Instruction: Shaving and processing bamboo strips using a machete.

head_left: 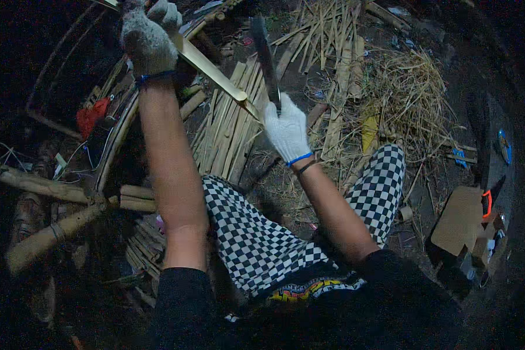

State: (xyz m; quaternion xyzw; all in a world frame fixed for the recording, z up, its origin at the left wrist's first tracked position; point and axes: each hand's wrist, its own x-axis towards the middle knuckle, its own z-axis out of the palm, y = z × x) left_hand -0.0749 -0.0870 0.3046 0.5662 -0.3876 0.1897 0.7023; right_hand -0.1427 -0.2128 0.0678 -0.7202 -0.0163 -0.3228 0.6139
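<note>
My left hand (149, 35), in a grey knit glove, is raised at the top left and grips the upper end of a long pale bamboo strip (213, 71). The strip slants down to the right toward my right hand (287, 129), which wears a white glove and grips the handle of a dark long-bladed knife (265, 53). The blade points up and away, and its base meets the lower end of the strip. My legs in black-and-white checked trousers (256, 239) lie below both hands.
A pile of split bamboo slats (227, 125) lies on the ground under the strip. Thicker bamboo poles (46, 186) lie at the left. Dry shavings and straw (408, 96) heap at the right. A cardboard box (459, 219) stands at the far right. A red object (90, 116) lies at the left.
</note>
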